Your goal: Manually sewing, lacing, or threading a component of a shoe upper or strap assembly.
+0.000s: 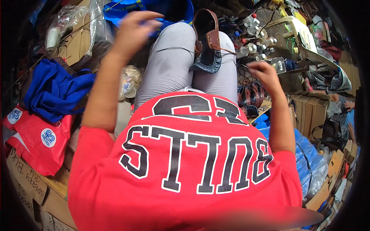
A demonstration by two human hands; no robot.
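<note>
A brown and black leather shoe upper (208,38) rests between my knees, its open middle showing and its dark gathered end toward me. A thin dark cord (175,49) runs over my left thigh to the upper, and a similar line crosses the right thigh. My left hand (137,30) is raised beyond the left knee, apart from the upper; its fingers are smeared by motion, so any hold is unclear. Right of the right knee, my right hand (264,73) is closed in a pinch on a thin needle-like thing (244,66).
Several small bottles (252,48) stand right of my knees, near a worn pale plastic chair (304,34). More brown shoe uppers (250,94) lie below. At left are blue cloth (54,88) and a red bag (38,154); a blue bag (181,9) sits ahead.
</note>
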